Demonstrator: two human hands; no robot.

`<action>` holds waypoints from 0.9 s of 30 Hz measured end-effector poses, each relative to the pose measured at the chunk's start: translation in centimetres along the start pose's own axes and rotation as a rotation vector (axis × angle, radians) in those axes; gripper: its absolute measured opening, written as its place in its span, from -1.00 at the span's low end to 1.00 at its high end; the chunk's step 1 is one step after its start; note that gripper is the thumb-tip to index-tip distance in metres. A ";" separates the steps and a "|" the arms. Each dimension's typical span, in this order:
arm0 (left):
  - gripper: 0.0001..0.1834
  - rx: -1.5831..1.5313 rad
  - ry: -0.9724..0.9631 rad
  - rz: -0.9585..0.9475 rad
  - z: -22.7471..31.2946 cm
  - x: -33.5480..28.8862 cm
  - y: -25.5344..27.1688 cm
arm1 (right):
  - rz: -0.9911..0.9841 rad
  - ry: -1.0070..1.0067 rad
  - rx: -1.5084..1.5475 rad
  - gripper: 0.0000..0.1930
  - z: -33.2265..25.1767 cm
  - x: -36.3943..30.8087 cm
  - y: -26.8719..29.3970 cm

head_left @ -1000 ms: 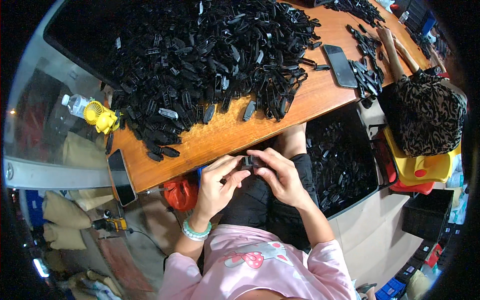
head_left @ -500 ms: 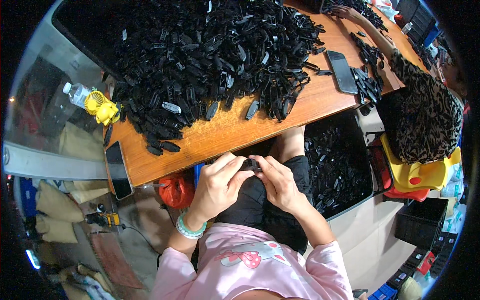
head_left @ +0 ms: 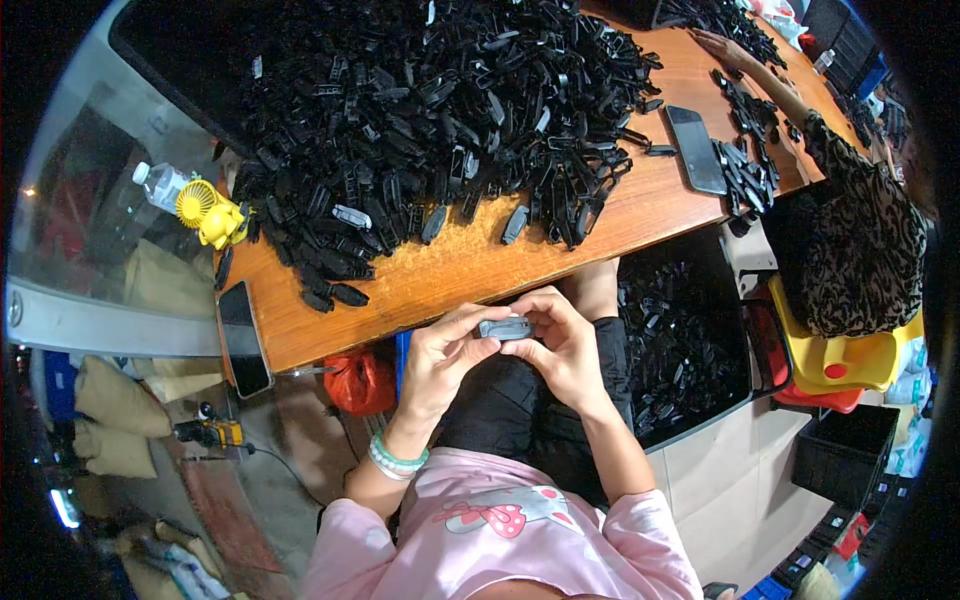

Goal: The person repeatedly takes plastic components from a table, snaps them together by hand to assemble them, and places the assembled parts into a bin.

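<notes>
A small dark plastic part (head_left: 506,328), oblong with a grey sheen on its upper face, is held between my two hands above my lap, just off the table's front edge. The fingertips of my left hand (head_left: 447,358) pinch its left end. My right hand (head_left: 560,350) grips the other end with thumb and fingers. Beyond them, a large heap of similar black plastic parts (head_left: 400,130) covers much of the wooden table (head_left: 450,262). A few single pieces lie along the heap's near edge.
Phones lie at the table's left corner (head_left: 243,340) and right side (head_left: 695,150). A yellow fan (head_left: 208,212) and a bottle (head_left: 160,186) stand at left. A black bin of parts (head_left: 680,340) sits by my right leg. A co-worker's arm (head_left: 765,78) reaches across the table at far right.
The part between my hands has been turned, so its grey, longer face now shows. My right hand has opened out slightly around it. The co-worker's hand has shifted a little.
</notes>
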State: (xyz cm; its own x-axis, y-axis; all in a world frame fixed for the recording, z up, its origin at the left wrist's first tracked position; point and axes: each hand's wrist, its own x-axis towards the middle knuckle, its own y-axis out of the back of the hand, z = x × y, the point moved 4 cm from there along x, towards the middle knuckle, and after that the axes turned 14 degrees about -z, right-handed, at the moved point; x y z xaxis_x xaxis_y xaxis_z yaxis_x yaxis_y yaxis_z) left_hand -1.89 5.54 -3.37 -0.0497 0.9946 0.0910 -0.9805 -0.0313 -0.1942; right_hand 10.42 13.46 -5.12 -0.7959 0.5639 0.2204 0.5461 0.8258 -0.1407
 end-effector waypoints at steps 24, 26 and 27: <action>-0.72 0.526 0.004 0.016 -0.5 4.0 3.4 | -0.152 -0.158 -0.305 -0.65 1.3 0.6 0.2; -0.75 0.579 -0.065 0.077 -0.4 6.5 3.3 | -0.157 -0.066 -0.152 -0.68 1.2 1.0 -0.1; -0.72 0.681 -0.062 0.150 -1.0 7.6 3.7 | -0.143 0.050 -0.475 -0.72 -0.1 1.7 0.8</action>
State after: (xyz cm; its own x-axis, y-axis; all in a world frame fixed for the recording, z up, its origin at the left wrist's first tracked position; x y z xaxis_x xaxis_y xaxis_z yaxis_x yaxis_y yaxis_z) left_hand -5.72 13.12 -4.42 -0.1852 0.9677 0.1708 -0.8622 -0.2434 0.4443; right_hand 9.53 15.08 -4.77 -0.8644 0.4343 0.2533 0.5003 0.7932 0.3472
